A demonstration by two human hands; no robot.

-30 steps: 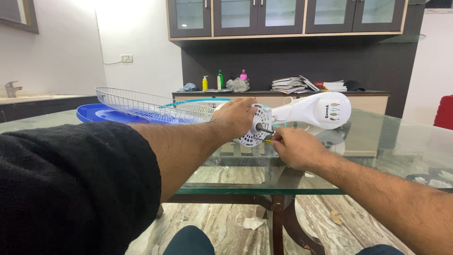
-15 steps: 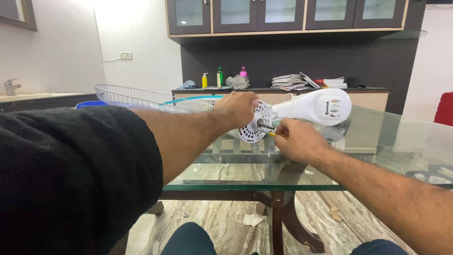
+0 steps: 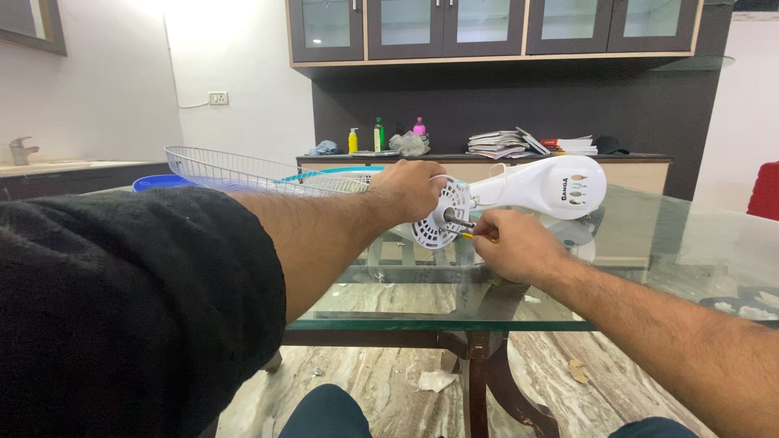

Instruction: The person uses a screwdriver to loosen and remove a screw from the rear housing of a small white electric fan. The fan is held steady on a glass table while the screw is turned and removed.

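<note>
- Left hand (image 3: pixel 415 188) clamps the white fan motor housing (image 3: pixel 519 191); long axis runs left-right on glass desk (image 3: pixel 665 268).
- Right hand (image 3: pixel 513 243) pinches a yellow-handled tool (image 3: pixel 466 236), just right of the shaft (image 3: pixel 457 220).

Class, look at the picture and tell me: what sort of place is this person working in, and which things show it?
Probably a home dining or kitchen area. A glass-topped table stands before glass-fronted wall cabinets, with a sideboard holding bottles and papers, and a tap at the far left.
</note>
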